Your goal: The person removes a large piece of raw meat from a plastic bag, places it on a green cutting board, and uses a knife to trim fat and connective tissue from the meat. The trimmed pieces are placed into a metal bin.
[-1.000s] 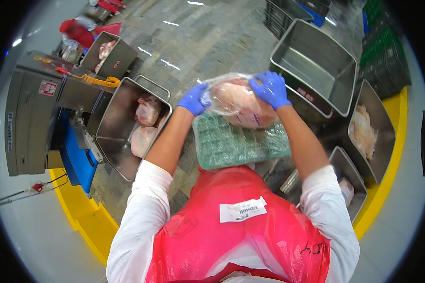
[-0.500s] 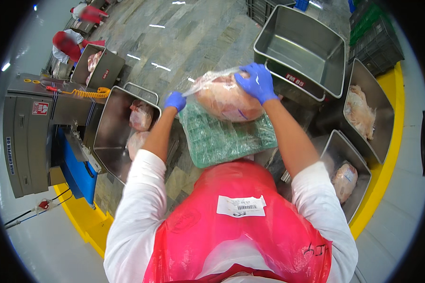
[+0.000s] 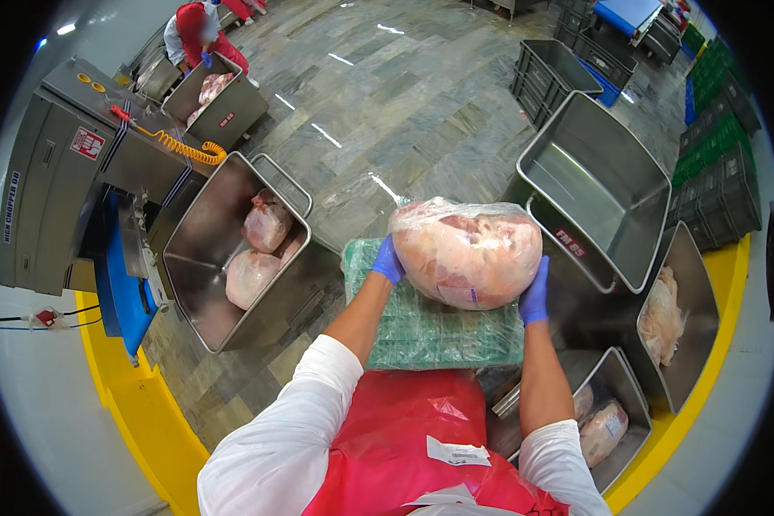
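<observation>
A large pale-pink piece of meat (image 3: pixel 466 249), wrapped in clear plastic, is held between my two blue-gloved hands. My left hand (image 3: pixel 388 260) grips its left end, and my right hand (image 3: pixel 534 292) presses on its right end, most of the fingers out of sight behind and under it. Beneath the meat is a green crate (image 3: pixel 421 340) covered in clear film; whether the meat touches it I cannot tell. A red apron covers my front.
To the left, a steel tub (image 3: pixel 199 228) contains wrapped meat pieces (image 3: pixel 254 277), near a machine with a blue panel (image 3: pixel 125 284). An open steel bin (image 3: pixel 568 176) stands at right, with a bin of plastic film (image 3: pixel 662 318) and another of wrapped meat (image 3: pixel 604 433). A co-worker (image 3: pixel 205 39) bends over a tub.
My left hand has gone from pulling the plastic film to gripping the meat's left end. My right hand has moved from its top to its right end. The head view has shifted.
</observation>
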